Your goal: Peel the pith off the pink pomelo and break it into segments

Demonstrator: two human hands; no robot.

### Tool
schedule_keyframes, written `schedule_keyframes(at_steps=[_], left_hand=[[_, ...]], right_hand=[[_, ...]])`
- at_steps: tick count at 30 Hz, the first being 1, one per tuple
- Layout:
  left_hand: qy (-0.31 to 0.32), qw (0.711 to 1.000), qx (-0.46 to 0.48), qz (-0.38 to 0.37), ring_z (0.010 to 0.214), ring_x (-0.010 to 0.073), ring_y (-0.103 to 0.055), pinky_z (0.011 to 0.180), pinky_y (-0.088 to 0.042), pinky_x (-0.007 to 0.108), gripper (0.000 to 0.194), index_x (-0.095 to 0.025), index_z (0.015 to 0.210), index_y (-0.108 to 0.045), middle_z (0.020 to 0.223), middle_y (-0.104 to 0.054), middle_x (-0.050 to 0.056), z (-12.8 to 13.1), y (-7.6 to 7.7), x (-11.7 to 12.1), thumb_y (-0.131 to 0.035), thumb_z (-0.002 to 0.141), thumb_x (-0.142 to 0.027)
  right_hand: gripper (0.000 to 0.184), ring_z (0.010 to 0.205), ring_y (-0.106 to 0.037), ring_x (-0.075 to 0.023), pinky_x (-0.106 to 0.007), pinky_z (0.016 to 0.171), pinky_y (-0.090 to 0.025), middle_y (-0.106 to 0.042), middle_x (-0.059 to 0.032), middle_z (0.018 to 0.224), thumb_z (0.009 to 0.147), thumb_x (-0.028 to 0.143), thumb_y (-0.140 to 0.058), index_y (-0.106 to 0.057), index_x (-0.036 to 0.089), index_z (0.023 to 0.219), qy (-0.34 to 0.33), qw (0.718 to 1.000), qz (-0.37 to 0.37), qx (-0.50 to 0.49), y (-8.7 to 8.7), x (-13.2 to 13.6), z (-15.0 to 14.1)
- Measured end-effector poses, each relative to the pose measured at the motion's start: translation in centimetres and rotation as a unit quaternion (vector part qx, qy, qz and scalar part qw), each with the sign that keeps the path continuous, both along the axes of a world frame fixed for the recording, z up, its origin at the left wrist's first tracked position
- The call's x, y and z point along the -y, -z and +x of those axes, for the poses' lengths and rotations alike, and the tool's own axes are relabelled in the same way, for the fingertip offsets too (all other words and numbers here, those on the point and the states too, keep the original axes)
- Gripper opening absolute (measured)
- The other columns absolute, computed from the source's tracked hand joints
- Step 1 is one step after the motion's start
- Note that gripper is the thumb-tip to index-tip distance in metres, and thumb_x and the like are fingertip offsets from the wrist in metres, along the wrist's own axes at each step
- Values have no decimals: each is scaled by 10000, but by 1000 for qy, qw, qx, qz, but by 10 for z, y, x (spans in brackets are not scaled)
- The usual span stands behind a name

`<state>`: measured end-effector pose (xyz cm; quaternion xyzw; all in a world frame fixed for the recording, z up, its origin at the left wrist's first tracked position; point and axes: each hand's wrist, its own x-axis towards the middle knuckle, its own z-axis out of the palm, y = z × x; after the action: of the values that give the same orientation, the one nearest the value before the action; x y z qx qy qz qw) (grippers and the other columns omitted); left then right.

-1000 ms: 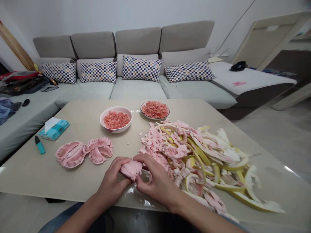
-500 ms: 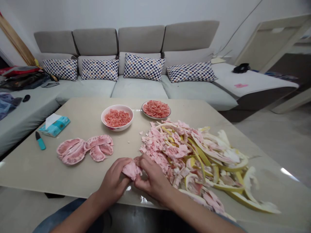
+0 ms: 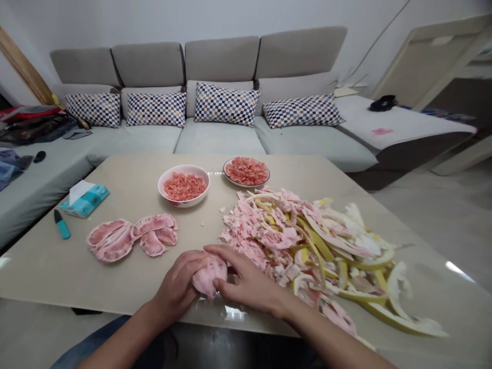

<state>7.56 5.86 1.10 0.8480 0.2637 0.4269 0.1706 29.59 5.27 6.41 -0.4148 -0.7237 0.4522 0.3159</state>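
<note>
A chunk of pink pomelo (image 3: 209, 277) is held between both hands above the table's near edge. My left hand (image 3: 180, 282) wraps its left side. From the right, my right hand (image 3: 240, 279) grips it, thumb on the near face and fingers over the top. To the left lie pomelo segments (image 3: 115, 241) in their pink skins. Right of my hands spreads a big heap of torn pink membrane (image 3: 246, 230) and yellow-green pomelo peel (image 3: 319, 246).
A white bowl (image 3: 163, 189) and a dark-rimmed plate (image 3: 265, 180) at the table's (image 3: 138, 184) far side hold red pomelo flesh. On the left are a tissue pack (image 3: 90, 202) and a teal-handled knife (image 3: 62, 225). A grey sofa (image 3: 215, 136) stands behind.
The pomelo chunk has been turned and shows more of its pink face. My right hand has opened wider around it, its fingers now stretched over the top.
</note>
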Motion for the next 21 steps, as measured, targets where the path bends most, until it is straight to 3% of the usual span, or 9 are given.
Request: schedule_keyframes(at_steps=[3, 13, 21], left_hand=[[-7, 1000, 1, -7, 1215, 204, -565, 1021, -501, 356, 471, -211, 1334, -470, 1254, -612, 124, 0, -2, 1, -560, 888, -91], [-11, 998, 22, 50, 1225, 223, -557, 1028, -506, 400, 484, -197, 1344, -484, 1207, -623, 135, 6, 5, 6, -547, 879, -79], [-5, 994, -1, 105, 1295, 247, -528, 1015, -527, 474, 545, -214, 1427, -417, 1221, -634, 158, 3, 15, 4, -500, 907, -71]], right_hand=[[641, 1180, -593, -251, -423, 1032, -466, -611, -115, 1305, 703, 168, -648, -535, 175, 1334, -17, 1000, -7, 7, -2, -1, 1], [449, 1020, -621, -215, -373, 914, -500, -658, -81, 1077, 636, 99, -536, -611, 177, 1073, 63, 995, 62, -49, 8, 7, -16], [486, 1159, -619, -204, -378, 1051, -451, -690, -78, 1197, 695, 97, -497, -669, 196, 1139, 76, 995, 24, -62, 9, 13, -16]])
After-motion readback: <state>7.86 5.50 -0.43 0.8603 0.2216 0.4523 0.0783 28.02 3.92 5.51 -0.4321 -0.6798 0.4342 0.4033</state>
